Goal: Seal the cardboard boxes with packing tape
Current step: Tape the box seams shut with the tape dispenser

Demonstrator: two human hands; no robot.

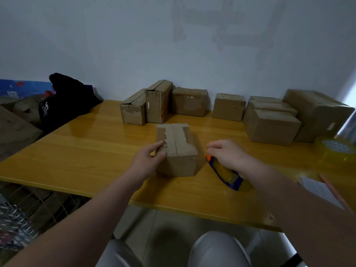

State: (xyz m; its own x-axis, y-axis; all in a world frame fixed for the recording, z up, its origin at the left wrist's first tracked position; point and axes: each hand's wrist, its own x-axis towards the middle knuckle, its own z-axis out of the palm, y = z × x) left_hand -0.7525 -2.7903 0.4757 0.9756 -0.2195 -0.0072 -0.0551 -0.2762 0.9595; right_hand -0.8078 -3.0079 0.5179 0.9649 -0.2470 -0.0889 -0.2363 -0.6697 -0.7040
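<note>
Small cardboard box (178, 151) is set at frame centre on the yellow wooden table (86, 151), top flaps closed, with a strip of brown tape seen along the centre seam.

Left hand (148, 160) is reached in from the lower left. Fingers are held fairly straight and only slightly spread; index finger and thumb are laid against the box's upper left edge. Nothing is wrapped by the fingers.

Right hand (225, 153) is placed just right of the box, blurred by motion. Fingers are curled downward over the orange end of a blue-and-orange tape dispenser (226, 175), which lies on the table under the wrist. Whether the dispenser is actually gripped cannot be told.

A row of cardboard boxes (189, 102) is lined up against the wall, upper centre to upper right. A roll of clear tape (335, 150) is seen at the right edge. A sheet of paper (319, 189) and a pencil (334, 191) lie lower right. A black bag (65, 101) is noted at upper left.
</note>
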